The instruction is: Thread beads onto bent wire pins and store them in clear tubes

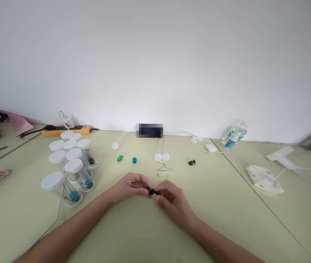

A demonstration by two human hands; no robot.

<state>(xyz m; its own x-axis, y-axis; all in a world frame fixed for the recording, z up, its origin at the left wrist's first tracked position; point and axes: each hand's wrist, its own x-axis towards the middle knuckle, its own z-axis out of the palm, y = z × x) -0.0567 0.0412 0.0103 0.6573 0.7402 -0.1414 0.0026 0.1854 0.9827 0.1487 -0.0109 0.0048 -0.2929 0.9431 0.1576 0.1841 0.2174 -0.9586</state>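
Low over the middle of the table, my left hand (130,188) is closed on a small black part (152,191) and a thin bent metal wire (133,182), which sticks out to the left. From the other side, my right hand (173,199) pinches the same black part between thumb and fingers. Just beyond the hands lie another bent wire (163,176) and a triangular wire piece (165,167). Farther back are a blue part (135,160), a green part (120,158) and a pair of black parts (192,162). The fingers partly cover the held part.
Several clear tubes with white caps (53,181) stand on the left, with coloured parts inside. More clear tubes (159,149) lie at the back. An orange power strip (66,130), a blurred dark device (150,130), a clear bottle (234,136) and a white mouse (210,147) sit near the wall.
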